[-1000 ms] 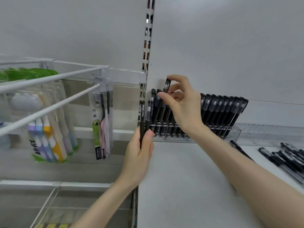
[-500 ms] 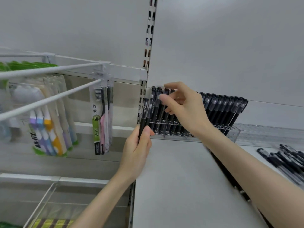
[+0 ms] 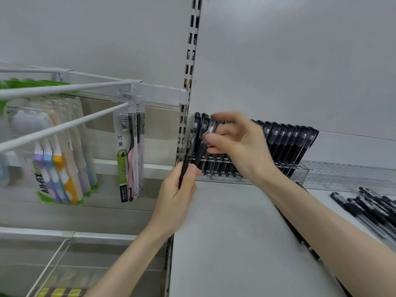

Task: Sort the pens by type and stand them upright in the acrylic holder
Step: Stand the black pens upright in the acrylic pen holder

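Observation:
A clear acrylic holder [image 3: 303, 175] stands at the back of the white shelf, filled with a row of upright black pens [image 3: 289, 142]. My left hand [image 3: 177, 198] grips one black pen [image 3: 186, 159] upright at the holder's left end. My right hand [image 3: 237, 144] reaches over the left part of the row, its blurred fingers curled at the caps of the pens there. Whether it pinches a pen is unclear. Several loose black pens [image 3: 368, 207] lie flat on the shelf at the right.
A slotted metal upright [image 3: 190, 52] divides the shelving. To its left, white hooks [image 3: 64, 125] carry packs of toothbrushes [image 3: 128, 151]. A wire-framed shelf [image 3: 64, 236] sits lower left. The white shelf surface [image 3: 225, 243] lies under my arms.
My right hand lowered the pen it held above the row down into the holder's left part, and now hovers at the pen caps. My left hand stayed, still gripping pens.

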The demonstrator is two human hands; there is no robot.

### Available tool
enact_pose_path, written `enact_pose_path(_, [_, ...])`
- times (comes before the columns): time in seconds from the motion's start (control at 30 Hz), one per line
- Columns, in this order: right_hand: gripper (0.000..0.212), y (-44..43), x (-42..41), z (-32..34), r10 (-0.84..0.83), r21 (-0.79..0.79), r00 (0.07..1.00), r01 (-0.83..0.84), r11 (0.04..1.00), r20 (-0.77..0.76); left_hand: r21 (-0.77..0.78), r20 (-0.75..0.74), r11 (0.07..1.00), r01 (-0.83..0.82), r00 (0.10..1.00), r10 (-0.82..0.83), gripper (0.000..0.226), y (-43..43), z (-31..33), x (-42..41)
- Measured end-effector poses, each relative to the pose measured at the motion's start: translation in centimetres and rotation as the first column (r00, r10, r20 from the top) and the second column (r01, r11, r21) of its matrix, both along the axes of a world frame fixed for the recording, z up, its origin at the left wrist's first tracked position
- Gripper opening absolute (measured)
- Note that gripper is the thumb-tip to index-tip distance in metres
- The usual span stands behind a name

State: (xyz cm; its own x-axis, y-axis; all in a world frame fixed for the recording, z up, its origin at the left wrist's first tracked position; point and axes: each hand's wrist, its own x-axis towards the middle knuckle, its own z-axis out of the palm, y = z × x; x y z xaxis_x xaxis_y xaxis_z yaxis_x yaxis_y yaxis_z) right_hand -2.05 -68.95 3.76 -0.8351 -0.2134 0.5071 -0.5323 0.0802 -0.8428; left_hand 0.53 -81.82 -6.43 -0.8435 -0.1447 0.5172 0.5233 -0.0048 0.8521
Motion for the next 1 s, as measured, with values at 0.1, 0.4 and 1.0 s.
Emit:
enact_pose_path(0.1, [0.033, 1.0, -0.7, 1.7, -0.175, -0.096, 0.979, 0.165, 0.982, -0.106, 0.041, 0.015, 0.998, -0.038, 0.999, 0.037, 0.034, 0.2, 0.2, 0.3])
enact_pose_path(0.4, [0.030, 1.1, -2.8, 1.4, -0.287, -0.038, 0.912, 0.289, 0.957, -0.293, 0.161, 0.027, 0.987, -0.014, 1.000, 0.010, 0.044, 0.0, 0.0, 0.2])
enact_pose_path(1.0, [0.021, 0.9, -2.3, -0.6, -0.250, 0.261, 0.907, 0.346, 0.901, -0.339, 0.060, 0.012, 0.998, 0.000, 1.000, 0.000, 0.041, 0.1, 0.0, 0.1])
